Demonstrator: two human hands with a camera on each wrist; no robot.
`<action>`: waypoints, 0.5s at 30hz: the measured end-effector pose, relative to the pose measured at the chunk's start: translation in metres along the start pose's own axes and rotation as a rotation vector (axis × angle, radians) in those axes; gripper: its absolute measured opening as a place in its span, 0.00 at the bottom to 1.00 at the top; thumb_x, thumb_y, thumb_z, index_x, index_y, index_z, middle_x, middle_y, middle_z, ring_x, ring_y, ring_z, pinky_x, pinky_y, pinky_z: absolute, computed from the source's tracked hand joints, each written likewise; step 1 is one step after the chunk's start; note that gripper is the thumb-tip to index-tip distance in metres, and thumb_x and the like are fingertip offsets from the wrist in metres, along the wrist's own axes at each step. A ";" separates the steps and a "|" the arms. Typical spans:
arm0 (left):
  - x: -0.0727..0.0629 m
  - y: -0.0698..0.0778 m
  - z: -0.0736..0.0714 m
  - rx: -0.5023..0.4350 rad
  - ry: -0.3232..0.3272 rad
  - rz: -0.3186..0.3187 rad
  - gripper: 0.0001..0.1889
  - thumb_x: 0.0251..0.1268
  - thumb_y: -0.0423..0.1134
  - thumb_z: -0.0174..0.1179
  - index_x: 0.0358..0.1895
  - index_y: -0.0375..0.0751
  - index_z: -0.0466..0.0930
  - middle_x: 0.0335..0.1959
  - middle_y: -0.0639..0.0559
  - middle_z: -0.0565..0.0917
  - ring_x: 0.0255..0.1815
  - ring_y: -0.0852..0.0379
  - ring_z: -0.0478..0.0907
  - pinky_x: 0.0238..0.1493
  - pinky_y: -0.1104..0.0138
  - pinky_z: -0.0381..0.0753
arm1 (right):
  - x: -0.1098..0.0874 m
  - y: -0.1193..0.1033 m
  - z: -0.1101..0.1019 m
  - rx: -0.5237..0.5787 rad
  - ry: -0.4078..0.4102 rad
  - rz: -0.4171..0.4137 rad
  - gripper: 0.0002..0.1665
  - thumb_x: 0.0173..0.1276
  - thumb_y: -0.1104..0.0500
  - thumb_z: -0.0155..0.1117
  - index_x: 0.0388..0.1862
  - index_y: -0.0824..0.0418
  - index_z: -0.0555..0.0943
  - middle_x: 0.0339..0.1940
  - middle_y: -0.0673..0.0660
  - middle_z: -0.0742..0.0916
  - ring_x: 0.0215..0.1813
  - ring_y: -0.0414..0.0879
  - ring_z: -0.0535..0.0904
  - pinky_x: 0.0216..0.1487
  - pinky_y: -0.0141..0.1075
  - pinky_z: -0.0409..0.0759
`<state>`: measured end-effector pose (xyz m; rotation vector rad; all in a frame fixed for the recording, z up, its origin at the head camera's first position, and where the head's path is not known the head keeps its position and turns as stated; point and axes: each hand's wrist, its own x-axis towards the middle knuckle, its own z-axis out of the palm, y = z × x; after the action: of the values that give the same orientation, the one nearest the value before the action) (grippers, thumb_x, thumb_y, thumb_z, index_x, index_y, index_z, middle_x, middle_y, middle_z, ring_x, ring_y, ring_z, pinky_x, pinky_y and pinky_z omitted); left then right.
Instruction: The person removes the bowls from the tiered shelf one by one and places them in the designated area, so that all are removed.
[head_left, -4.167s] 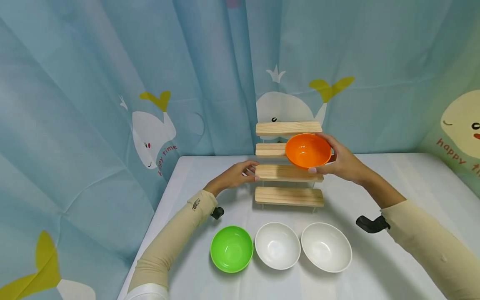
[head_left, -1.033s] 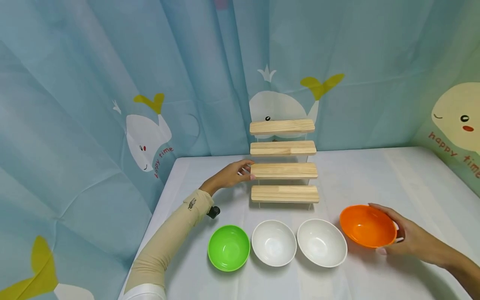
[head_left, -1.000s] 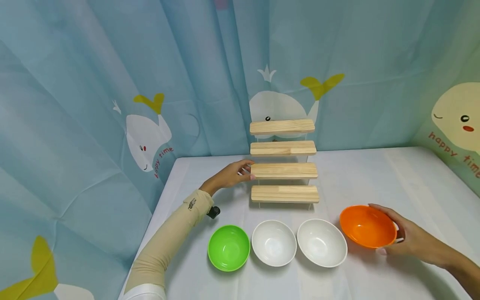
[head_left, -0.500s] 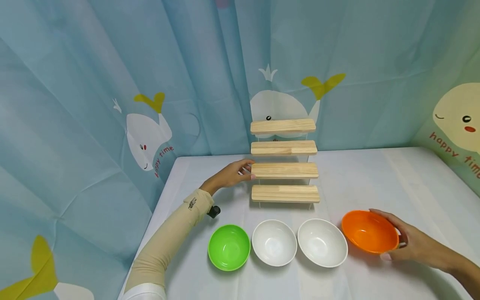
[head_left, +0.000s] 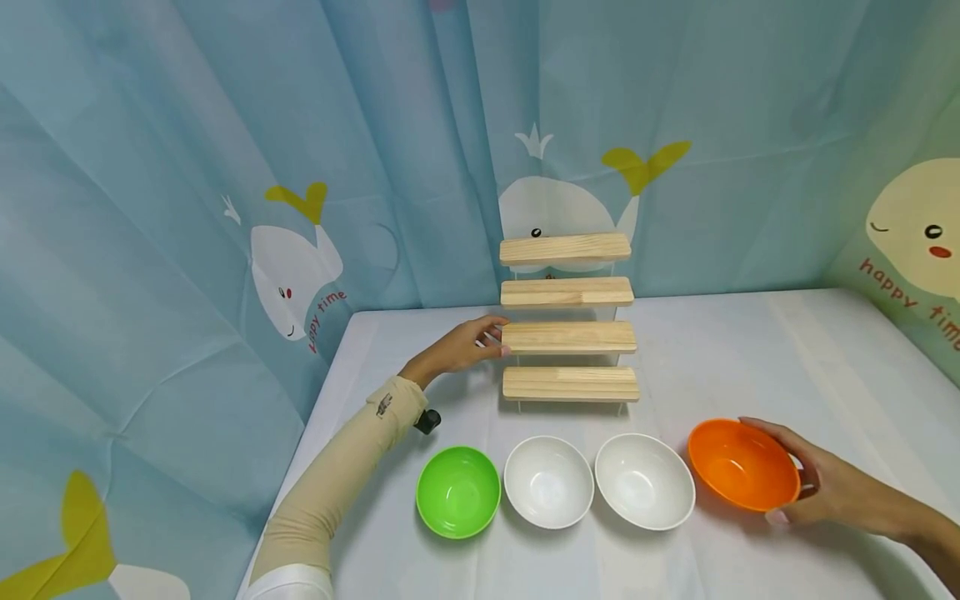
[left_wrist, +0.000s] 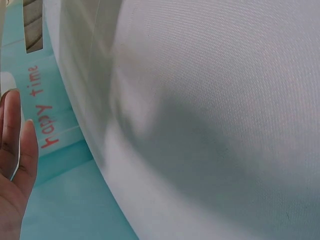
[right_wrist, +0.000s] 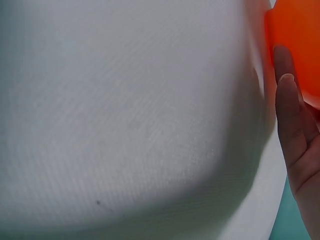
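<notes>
On the right of the head view my right hand (head_left: pixel 825 492) holds an orange bowl (head_left: pixel 742 464) by its right side, thumb in front and fingers behind. The bowl is upright at table height. In the right wrist view, fingers lie along the orange bowl (right_wrist: pixel 302 45), which is cut off by the frame. My left hand (head_left: pixel 461 346) grips the left end of a tiered wooden display shelf (head_left: pixel 570 337) at its third board from the top, between thumb and fingers. In the left wrist view only part of the left hand (left_wrist: pixel 15 165) shows; the shelf's contact is hidden.
A green bowl (head_left: pixel 458 492) and two white bowls, the middle one (head_left: pixel 549 482) and the right one (head_left: pixel 645 482), stand in a row before the shelf. The orange bowl is beside the right white one. A blue printed curtain (head_left: pixel 420 150) hangs behind the white-covered table (head_left: pixel 750 358).
My right hand has carried the orange bowl from in front of the shelf down to the right of the white bowls, shifting it slightly nearer and rightward lately. My left hand stays at the shelf.
</notes>
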<state>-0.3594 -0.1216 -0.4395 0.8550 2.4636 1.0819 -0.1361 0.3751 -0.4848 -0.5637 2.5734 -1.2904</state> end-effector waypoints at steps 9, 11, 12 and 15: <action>-0.001 -0.001 0.000 -0.012 0.011 0.008 0.31 0.73 0.48 0.61 0.75 0.46 0.65 0.60 0.46 0.78 0.58 0.51 0.77 0.61 0.59 0.79 | -0.001 -0.002 0.001 -0.017 0.008 0.004 0.58 0.54 0.66 0.75 0.81 0.53 0.55 0.63 0.27 0.70 0.53 0.32 0.76 0.37 0.31 0.81; -0.001 -0.001 0.000 -0.014 0.009 0.013 0.31 0.73 0.48 0.61 0.75 0.45 0.65 0.60 0.45 0.78 0.58 0.50 0.77 0.61 0.59 0.79 | -0.001 -0.002 0.001 -0.019 0.005 0.009 0.58 0.54 0.65 0.74 0.81 0.53 0.55 0.63 0.26 0.70 0.52 0.33 0.77 0.37 0.31 0.81; -0.001 -0.001 0.000 -0.016 0.007 0.015 0.31 0.73 0.48 0.61 0.75 0.45 0.65 0.60 0.45 0.78 0.58 0.50 0.77 0.60 0.59 0.79 | -0.002 -0.001 0.000 -0.020 0.002 0.013 0.58 0.54 0.65 0.74 0.81 0.53 0.55 0.63 0.26 0.70 0.51 0.33 0.77 0.38 0.31 0.81; 0.000 -0.001 0.000 -0.015 0.003 0.019 0.31 0.73 0.49 0.61 0.75 0.46 0.65 0.60 0.45 0.78 0.58 0.50 0.77 0.60 0.59 0.79 | -0.004 0.001 -0.001 0.002 -0.020 0.044 0.58 0.57 0.65 0.73 0.82 0.52 0.53 0.63 0.24 0.67 0.48 0.36 0.79 0.38 0.31 0.82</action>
<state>-0.3594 -0.1222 -0.4405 0.8746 2.4510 1.1074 -0.1332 0.3782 -0.4843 -0.5146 2.5528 -1.2670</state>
